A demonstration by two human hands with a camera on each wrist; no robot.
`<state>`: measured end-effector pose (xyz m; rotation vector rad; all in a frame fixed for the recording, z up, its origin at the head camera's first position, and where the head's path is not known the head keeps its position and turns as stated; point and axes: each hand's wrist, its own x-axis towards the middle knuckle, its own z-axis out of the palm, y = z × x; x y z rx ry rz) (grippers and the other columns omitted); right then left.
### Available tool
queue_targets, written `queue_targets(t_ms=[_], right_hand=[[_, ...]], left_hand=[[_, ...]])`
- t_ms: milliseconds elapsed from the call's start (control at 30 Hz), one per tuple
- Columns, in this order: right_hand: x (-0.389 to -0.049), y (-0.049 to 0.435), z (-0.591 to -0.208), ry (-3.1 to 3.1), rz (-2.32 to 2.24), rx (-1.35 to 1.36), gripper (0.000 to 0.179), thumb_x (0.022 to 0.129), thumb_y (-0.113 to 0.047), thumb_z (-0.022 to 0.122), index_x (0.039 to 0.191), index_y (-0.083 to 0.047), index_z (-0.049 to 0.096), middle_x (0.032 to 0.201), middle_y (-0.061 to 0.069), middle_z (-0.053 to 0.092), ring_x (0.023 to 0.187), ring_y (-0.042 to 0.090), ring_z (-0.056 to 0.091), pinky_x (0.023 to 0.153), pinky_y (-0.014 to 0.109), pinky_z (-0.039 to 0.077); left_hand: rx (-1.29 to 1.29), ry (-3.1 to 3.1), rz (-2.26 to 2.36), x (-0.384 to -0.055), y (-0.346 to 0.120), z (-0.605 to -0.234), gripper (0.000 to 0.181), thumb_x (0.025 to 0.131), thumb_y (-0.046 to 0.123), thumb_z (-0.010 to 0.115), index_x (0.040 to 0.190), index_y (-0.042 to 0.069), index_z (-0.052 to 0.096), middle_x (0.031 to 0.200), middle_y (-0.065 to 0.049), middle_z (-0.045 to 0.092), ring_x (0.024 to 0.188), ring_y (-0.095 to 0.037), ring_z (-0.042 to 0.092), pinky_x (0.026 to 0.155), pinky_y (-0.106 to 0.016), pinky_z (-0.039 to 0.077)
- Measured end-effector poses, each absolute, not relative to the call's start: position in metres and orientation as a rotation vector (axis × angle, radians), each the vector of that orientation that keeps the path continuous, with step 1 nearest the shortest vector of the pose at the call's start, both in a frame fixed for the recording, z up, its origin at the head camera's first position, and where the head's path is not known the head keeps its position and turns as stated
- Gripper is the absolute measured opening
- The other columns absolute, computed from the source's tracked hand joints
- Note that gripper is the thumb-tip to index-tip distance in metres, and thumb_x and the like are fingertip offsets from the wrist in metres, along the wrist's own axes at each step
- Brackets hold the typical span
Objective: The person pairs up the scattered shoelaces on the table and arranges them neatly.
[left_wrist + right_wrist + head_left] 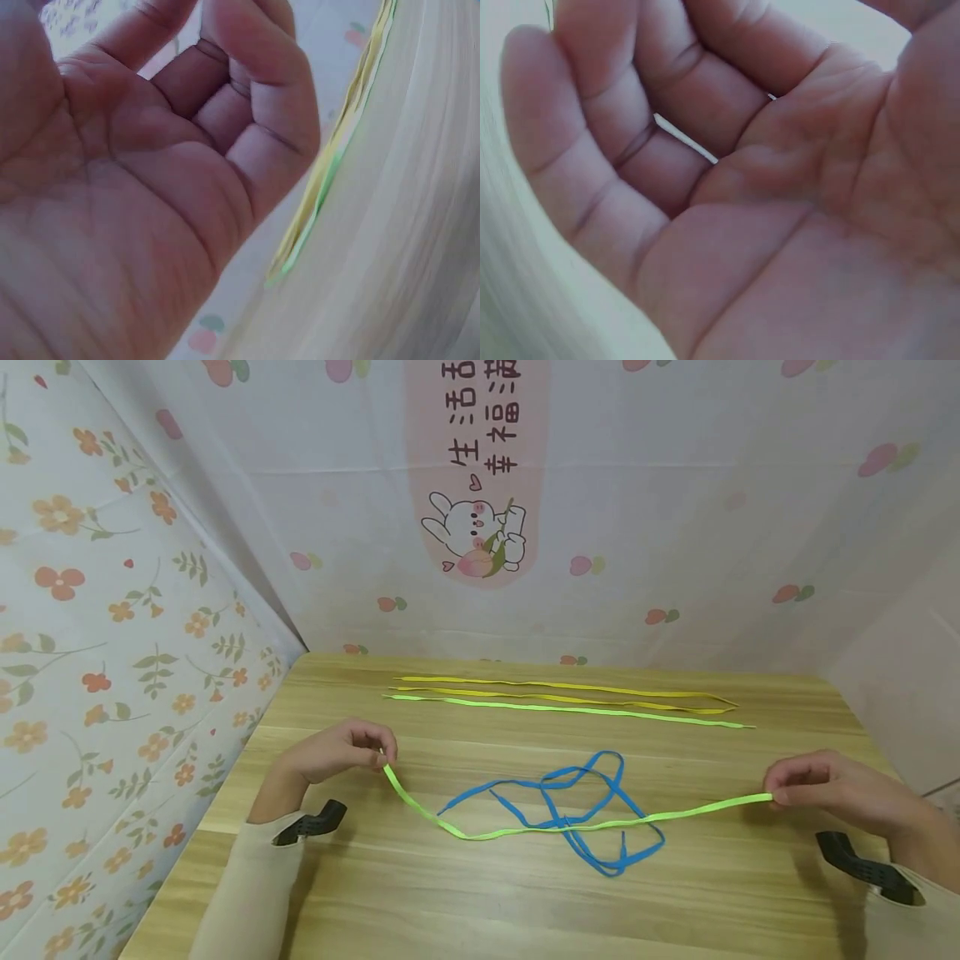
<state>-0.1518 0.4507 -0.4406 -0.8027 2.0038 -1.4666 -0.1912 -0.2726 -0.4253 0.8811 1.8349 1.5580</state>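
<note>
A neon green shoelace [525, 831] stretches between my two hands, its middle sagging low over the table. My left hand [341, 752] pinches one end between thumb and fingers; my right hand [832, 785] pinches the other end. Beneath the sagging lace, a blue shoelace [555, 802] lies in loose, crossing loops. The left wrist view shows the left palm [127, 195] with curled fingers, the pinched tip out of sight. In the right wrist view, the right palm [780, 225] and bent fingers fill the picture, and the held end is hidden.
Toward the back of the wooden table [450, 910], a yellow shoelace [555, 685] lies doubled lengthwise. A second green shoelace [600, 712] runs straight just in front of it. A printed curtain [337, 527] hangs behind the table, and a floral cloth [112, 610] hangs at left.
</note>
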Motion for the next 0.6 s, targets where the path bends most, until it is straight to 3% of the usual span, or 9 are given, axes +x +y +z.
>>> queue_targets(t_ms=[233,367,600], right_hand=[[-0.151,0.472,-0.452,1.95,-1.587,-0.814,0.034,0.107,0.024,0.036,0.115,0.01,0.067,0.116,-0.001,0.072,0.1,0.017,0.065,0.088,0.028,0.056],[-0.149,0.477,-0.453,1.989,-1.578,-0.76,0.033,0.108,0.022,0.036,0.115,0.011,0.066,0.115,-0.002,0.072,0.101,0.016,0.066,0.088,0.028,0.057],[-0.148,0.483,-0.456,1.992,-1.63,-0.644,0.037,0.111,0.017,0.034,0.12,0.008,0.069,0.113,-0.003,0.072,0.099,0.016,0.065,0.085,0.028,0.055]], left_hand=[[0.904,1.765,1.671,-0.197,-0.294,-0.436,0.027,0.103,-0.01,0.049,0.106,0.005,0.071,0.103,0.005,0.065,0.091,-0.019,0.053,0.085,-0.034,0.048],[0.894,1.753,1.72,-0.198,-0.302,-0.439,0.038,0.101,-0.01,0.045,0.107,0.015,0.073,0.103,0.006,0.064,0.09,-0.024,0.049,0.083,-0.034,0.045],[0.873,1.672,1.83,-0.201,-0.314,-0.446,0.048,0.101,-0.011,0.037,0.11,0.019,0.073,0.107,0.008,0.065,0.097,-0.015,0.055,0.092,-0.033,0.049]])
